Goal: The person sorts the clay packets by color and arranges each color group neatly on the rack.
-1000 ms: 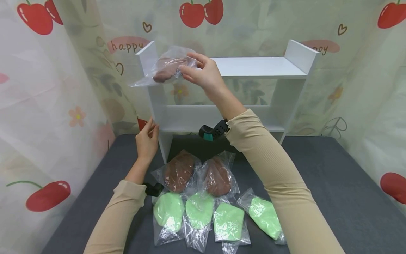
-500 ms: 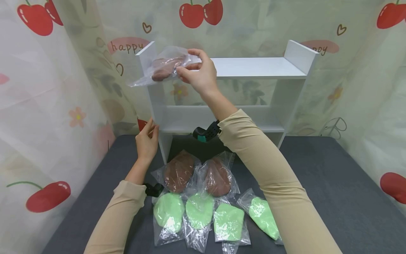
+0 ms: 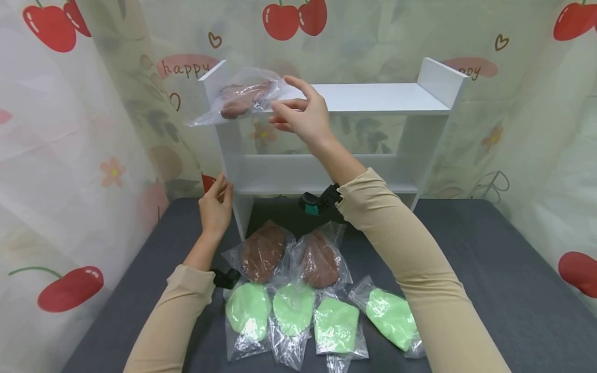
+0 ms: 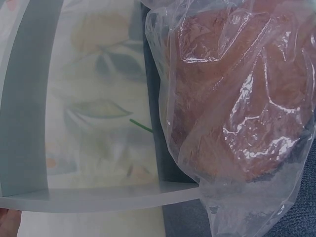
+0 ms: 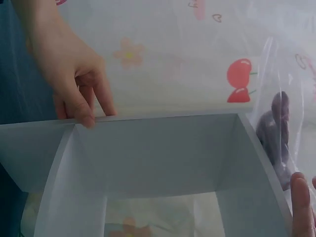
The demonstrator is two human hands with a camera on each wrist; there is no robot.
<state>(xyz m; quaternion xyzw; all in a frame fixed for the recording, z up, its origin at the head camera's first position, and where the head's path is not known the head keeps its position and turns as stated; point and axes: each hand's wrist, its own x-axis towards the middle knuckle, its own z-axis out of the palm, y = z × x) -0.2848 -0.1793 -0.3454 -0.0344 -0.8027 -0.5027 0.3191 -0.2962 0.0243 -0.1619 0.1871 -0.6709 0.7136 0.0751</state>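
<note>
A clear plastic bag with a brown, lumpy piece lies on the left end of the white shelf's top board, partly over its front edge. My right hand is just right of this bag, thumb and fingers apart and nothing pinched; its fingertips also show in the right wrist view. My left hand holds the front edge of the shelf's left side panel, its fingers on the outer side. Close to the left wrist camera is another bagged brown piece.
Two bagged brown rounds lie on the dark tabletop before the shelf. Several bagged light-green pieces form a row nearer me. A cable hangs at the back right. Patterned cloth surrounds the table.
My right hand has let go of the bagged brown piece and moved slightly right of it. The bag stays on the top board. My left hand has not moved.
</note>
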